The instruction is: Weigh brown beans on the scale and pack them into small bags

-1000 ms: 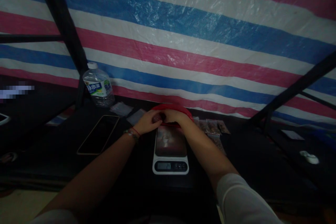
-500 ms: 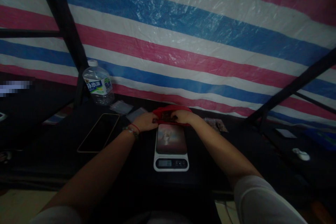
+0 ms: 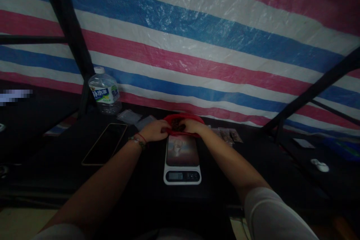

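Behind the kitchen scale stands a red bowl [image 3: 184, 116] with small dark brown pieces [image 3: 176, 123] inside. My left hand [image 3: 157, 130] is closed on the bowl's left rim, fingertips partly hidden. From the right, my right hand [image 3: 191, 125] reaches over the rim, its bent fingers down among the brown pieces; what they pinch is too dark to make out. Just in front of both hands lies the white scale [image 3: 182, 180] with a shiny reflective platform [image 3: 182, 152] and a lit display, its digits hard to read.
A large clear bottle [image 3: 104, 92] stands at the back left, with clear plastic bags [image 3: 129, 116] beside it. A phone [image 3: 105, 144] lies left of the scale. Several small filled packets [image 3: 229, 135] lie right of the bowl. Black frame bars slant on both sides before a striped sheet.
My right hand has shifted slightly left within the bowl, and more of the brown pieces show. More filled packets show beside my right forearm. The view has shifted slightly.
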Tool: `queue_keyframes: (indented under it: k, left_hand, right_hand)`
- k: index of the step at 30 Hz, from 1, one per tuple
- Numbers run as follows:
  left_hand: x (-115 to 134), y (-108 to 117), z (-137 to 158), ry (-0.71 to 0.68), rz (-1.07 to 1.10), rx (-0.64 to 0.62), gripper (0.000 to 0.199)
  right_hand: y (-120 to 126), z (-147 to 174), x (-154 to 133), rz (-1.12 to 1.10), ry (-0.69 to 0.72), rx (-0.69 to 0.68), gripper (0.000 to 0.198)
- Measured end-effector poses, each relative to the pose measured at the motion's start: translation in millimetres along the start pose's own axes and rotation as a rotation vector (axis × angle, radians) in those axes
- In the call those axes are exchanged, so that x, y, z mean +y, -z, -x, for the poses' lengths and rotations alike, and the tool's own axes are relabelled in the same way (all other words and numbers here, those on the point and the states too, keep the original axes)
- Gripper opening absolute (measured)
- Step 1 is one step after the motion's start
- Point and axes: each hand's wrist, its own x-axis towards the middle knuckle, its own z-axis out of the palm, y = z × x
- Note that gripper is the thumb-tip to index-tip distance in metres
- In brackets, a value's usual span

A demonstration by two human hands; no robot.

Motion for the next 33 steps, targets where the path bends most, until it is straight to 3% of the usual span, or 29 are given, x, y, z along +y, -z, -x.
queue_keyframes:
  k: [2,5,8,12,15,18,21,26,33]
  left_hand:
    - [3,7,2,-0.092,0.107,-0.092,0.032]
    - [7,14,4,-0.118,0.151,-0.176,0.028]
    - [13,15,3,-0.126,0.131,-0.15,0.031]
    - [28,8,0,-0.214,0.156,-0.083,0.052]
    - [39,-1,-2,-0.254,0.134,-0.151,0.038]
    - [45,-9,-8,-0.143,0.067,-0.045,0.024]
    - [44,-17,-19,0.101,-0.065,0.118,0.024]
    - [37,-28,-34,0.375,-0.239,0.102,0.036]
    - [32,-33,-37,0.453,-0.304,0.079,0.046]
  right_hand:
    - [-1,-2,0,-0.009,0.002,-0.014,0.03]
    - [-2,-4,2,0.015,-0.014,0.012,0.029]
    - [-1,-5,6,0.016,-0.014,0.046,0.029]
    - [4,-6,11,-0.013,-0.016,0.097,0.029]
    - [5,-7,12,-0.071,-0.022,0.128,0.03]
    - [7,-7,12,-0.145,-0.031,0.145,0.029]
    - [11,-6,9,-0.206,-0.016,0.201,0.026]
    - [20,-1,-3,-0.238,-0.015,0.414,0.029]
    - [12,-3,-13,-0.246,0.14,0.336,0.024]
